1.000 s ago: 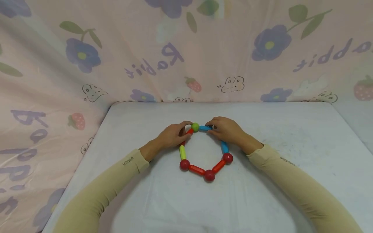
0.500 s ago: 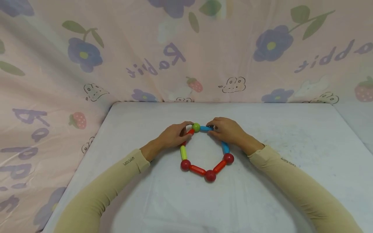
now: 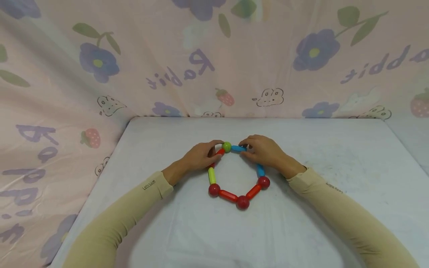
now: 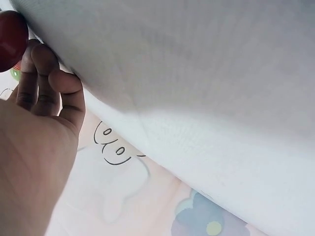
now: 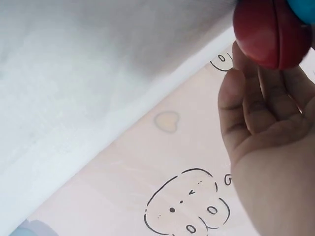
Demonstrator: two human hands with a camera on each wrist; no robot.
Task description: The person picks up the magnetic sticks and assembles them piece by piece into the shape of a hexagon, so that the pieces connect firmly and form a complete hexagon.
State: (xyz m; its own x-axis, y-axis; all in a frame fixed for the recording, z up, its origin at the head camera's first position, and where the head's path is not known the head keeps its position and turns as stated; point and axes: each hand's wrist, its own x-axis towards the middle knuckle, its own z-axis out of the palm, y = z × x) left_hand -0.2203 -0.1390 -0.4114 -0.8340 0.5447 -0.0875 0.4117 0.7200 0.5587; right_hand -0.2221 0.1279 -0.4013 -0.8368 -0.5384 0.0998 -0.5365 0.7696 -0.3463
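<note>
A six-sided ring of toy magnetic sticks and balls lies on the white table [image 3: 321,149]. My left hand [image 3: 201,156] curls round its far-left side, gripping a red magnetic stick [image 3: 221,152], index fingertip at the green ball [image 3: 226,146]. In the left wrist view, a red ball [image 4: 12,40] shows by the fingers. My right hand [image 3: 264,149] pinches a blue magnetic stick [image 3: 237,148] that meets the green ball, and covers the corner behind it. A red ball [image 5: 270,32] overlaps the right fingers in the right wrist view.
Nearer me, the ring continues through a yellow-green stick [image 3: 212,175], red sticks [image 3: 228,195], several red balls [image 3: 242,202] and a second blue stick [image 3: 260,170]. A pink patterned curtain [image 3: 167,48] hangs behind the table's far edge.
The ring and both hands appear slightly further right in the head view, as does the background. Both hands keep their hold, and the ring keeps its shape.
</note>
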